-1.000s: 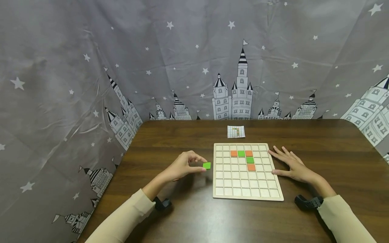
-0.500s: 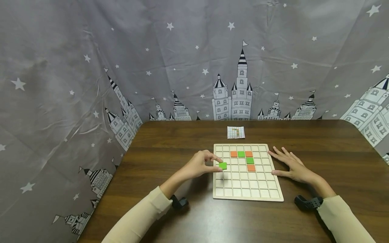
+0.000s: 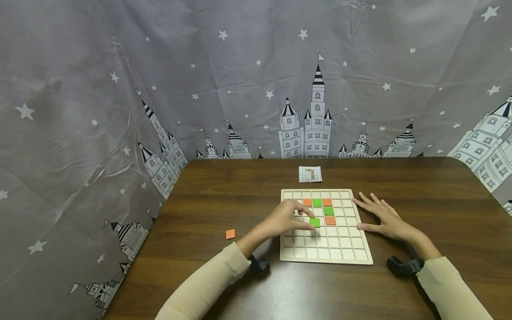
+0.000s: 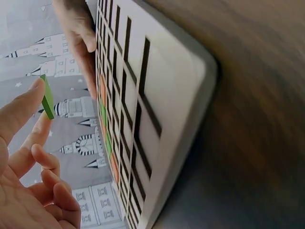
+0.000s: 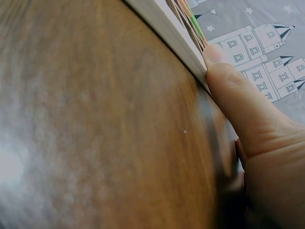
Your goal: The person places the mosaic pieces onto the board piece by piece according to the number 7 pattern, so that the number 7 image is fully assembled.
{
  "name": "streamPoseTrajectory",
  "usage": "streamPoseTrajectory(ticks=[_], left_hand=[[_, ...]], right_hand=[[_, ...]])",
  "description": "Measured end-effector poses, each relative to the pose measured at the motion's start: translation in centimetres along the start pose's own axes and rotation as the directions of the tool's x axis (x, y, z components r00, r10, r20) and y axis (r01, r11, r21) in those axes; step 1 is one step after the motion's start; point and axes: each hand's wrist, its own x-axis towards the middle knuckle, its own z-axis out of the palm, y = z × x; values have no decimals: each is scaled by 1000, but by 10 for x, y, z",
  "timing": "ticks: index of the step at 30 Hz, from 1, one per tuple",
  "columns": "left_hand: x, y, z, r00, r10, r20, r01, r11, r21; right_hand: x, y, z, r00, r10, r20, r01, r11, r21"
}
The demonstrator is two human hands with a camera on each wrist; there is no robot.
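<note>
Between thumb and index finger my left hand [image 3: 286,218] pinches a green square tile [image 3: 314,222]. In the left wrist view the green tile [image 4: 47,98] is held above the pale wooden grid board [image 3: 304,254]. Orange and green tiles sit in the board's cells: a row with an orange tile [image 3: 307,202], a green and another orange one, then a green tile [image 3: 328,211] and an orange tile [image 3: 330,220] running down. Fingers spread, my right hand [image 3: 384,218] rests at the board's right edge; in the right wrist view its thumb [image 5: 233,86] touches that edge.
A loose orange tile [image 3: 230,234] lies on the brown wooden table [image 3: 208,191], left of the board. Behind the board lies a small card [image 3: 310,174] printed with a coloured grid. A grey curtain [image 3: 240,66] with castles and stars hangs beyond the table.
My left hand has carried the green tile rightward, from beside the board to over its middle. The loose orange tile on the table has come into full view. My right hand stays put.
</note>
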Motion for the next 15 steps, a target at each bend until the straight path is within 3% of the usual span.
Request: streamPoseTrajectory(ticks=[6,15], left_hand=[[9,8,13,1000,-4,13,4,1000,-2],[16,16,30,992,-125,-24,125,992,11]], right_hand=[[-1,1,0,1000,2,-1,-2,1000,-2],[0,2,1,1000,0,-3,0,1000,-16]])
